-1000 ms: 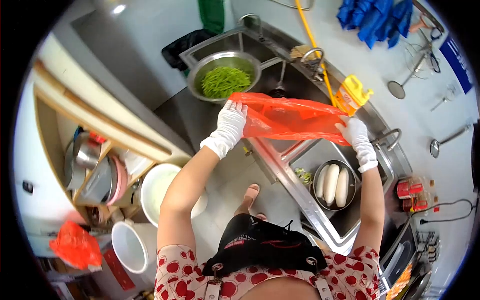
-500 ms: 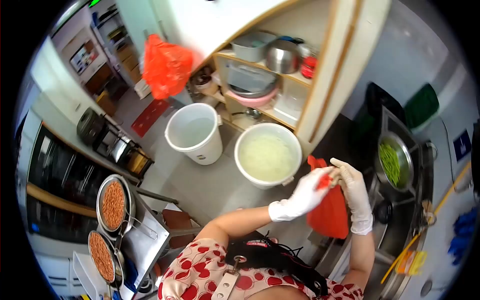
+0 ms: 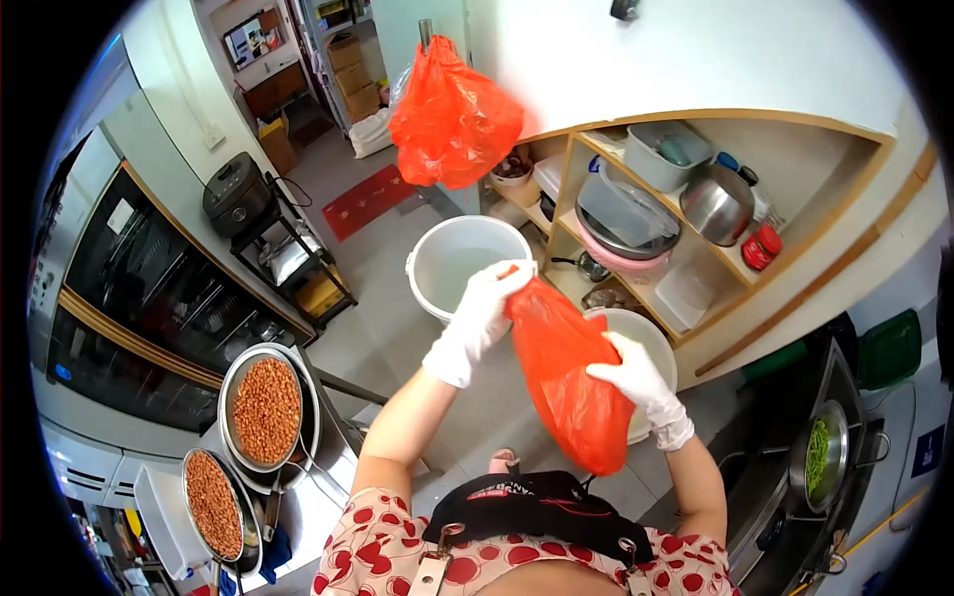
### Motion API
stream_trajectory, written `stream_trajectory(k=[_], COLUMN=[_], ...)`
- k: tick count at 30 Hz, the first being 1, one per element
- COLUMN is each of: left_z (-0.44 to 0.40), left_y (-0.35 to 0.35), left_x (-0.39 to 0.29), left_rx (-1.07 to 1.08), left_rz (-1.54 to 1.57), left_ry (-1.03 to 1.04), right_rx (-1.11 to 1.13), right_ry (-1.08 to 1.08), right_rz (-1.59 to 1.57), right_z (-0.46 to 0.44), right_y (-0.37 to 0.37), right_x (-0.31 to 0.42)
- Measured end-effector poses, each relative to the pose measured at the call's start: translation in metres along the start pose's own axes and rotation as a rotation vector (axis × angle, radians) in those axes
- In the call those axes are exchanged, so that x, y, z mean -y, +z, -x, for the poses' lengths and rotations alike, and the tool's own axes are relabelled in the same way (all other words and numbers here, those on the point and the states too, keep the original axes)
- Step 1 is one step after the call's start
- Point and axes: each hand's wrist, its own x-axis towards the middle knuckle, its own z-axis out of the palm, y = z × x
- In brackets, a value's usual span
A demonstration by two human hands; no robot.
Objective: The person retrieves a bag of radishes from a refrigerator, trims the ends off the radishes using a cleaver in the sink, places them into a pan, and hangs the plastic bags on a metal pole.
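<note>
A red plastic bag [image 3: 571, 377] hangs slantwise in front of me, its lower end bulging. My left hand [image 3: 487, 303], in a white glove, is closed around the bag's gathered upper end. Lower down, my gloved right hand [image 3: 639, 377] grips the bag's right side with thumb and fingers. What the bag holds, if anything, is hidden. Behind it stand a white bucket [image 3: 415, 283] of clear liquid and a second white bucket [image 3: 668, 358], partly covered by the bag and my right hand.
Two pans of brown beans or nuts, the upper pan [image 3: 266, 407] and lower pan [image 3: 214, 507], stand at left. A bunch of red bags [image 3: 457, 119] hangs ahead. Wooden shelves [image 3: 715, 283] hold pots and tubs. A bowl of green vegetables [image 3: 820, 457] sits at the right-hand sink.
My view has turned to the right. The bag has moved leftward over the floor and is stretched out between my hands, which were close together at its top before.
</note>
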Motion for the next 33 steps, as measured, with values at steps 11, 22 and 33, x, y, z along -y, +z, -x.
stream_trajectory(k=[11, 22, 33], left_z=[-0.107, -0.192, -0.253], left_y=[-0.065, -0.076, -0.194], left_x=[-0.098, -0.11, -0.277], left_rx=[0.275, -0.007, 0.014], left_rz=[-0.329, -1.572, -0.674], left_ry=[0.096, 0.877, -0.004], right_rx=[0.185, 0.2, -0.036], right_ry=[-0.056, -0.088, -0.332], right_rz=[-0.274, -0.25, -0.023], right_z=[-0.198, -0.346, -0.644], right_y=[-0.037, -0.038, 0.032], right_x=[0.01, 0.053, 0.126])
